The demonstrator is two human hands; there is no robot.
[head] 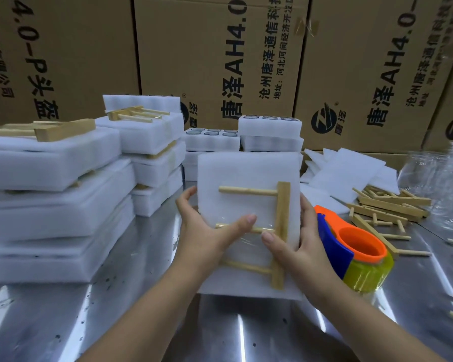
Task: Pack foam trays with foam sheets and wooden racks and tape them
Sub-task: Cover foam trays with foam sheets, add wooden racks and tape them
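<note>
A white foam tray point(247, 173) covered by a foam sheet stands in front of me on the metal table. A wooden rack point(282, 218) with three pegs lies on top of it. A strip of clear tape crosses the middle peg. My left hand point(207, 231) grips the tray's left edge, thumb pressing on the tape. My right hand point(296, 246) holds the right edge, thumb on the rack's middle peg. An orange and blue tape dispenser point(351, 252) with yellowish tape sits just right of my right hand.
Stacks of packed foam trays point(50, 194) with racks fill the left side. Foam trays holding glass jars point(270, 124) stand behind. Loose foam sheets point(348, 168), a pile of wooden racks point(387, 207) and clear glass jars point(434, 178) lie at right. Cardboard boxes point(220, 61) wall the back.
</note>
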